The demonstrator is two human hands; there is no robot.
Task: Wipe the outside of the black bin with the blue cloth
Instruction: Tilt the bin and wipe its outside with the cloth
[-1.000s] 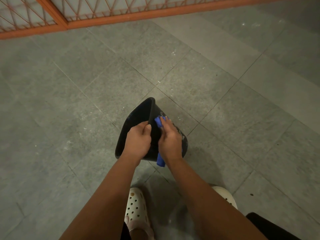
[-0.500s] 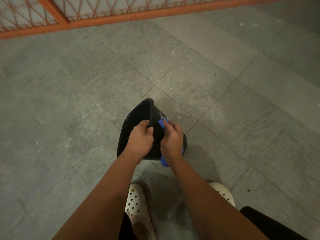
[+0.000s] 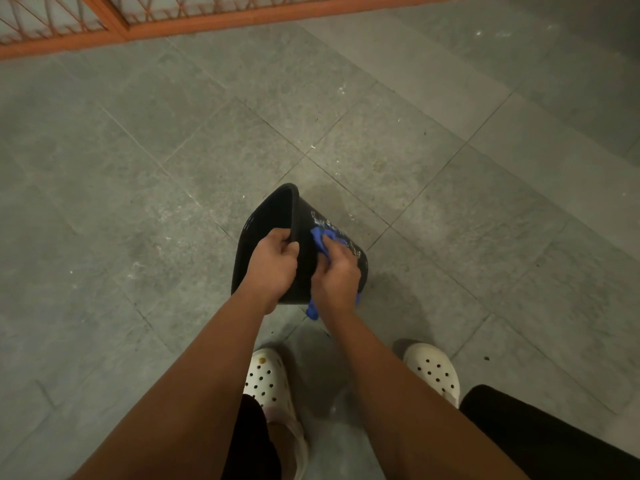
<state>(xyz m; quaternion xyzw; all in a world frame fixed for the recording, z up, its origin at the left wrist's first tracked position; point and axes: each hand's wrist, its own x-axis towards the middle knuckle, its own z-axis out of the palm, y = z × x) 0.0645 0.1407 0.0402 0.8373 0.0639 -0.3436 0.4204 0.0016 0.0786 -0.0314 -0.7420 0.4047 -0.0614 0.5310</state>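
Nearest on my feed are two white perforated clogs (image 3: 268,379), planted on the grey tiled floor (image 3: 173,168), with both forearms reaching out above them. Just ahead of the toes, well short of the floor's far edge, the black plastic bin (image 3: 305,216) is tipped so that its mouth faces left; I cannot tell whether its lower edge touches the floor. The left hand (image 3: 272,268) grips the rim, fingers hooked inside and thumb on the outside. The right hand (image 3: 337,277) has its fingers curled round the bunched blue cloth (image 3: 320,239) and presses it against the outer wall. Over the last second those fingers have gone from lying flatter on the cloth to bunching it, while the bin's tilt has hardly changed, so I judge the wiping is mid-stroke on this one side. The wall looks glossy, with whitish streaks (image 3: 332,225) just beyond the cloth, still to be cleared. Along the floor's far edge runs an orange lattice fence (image 3: 242,19).
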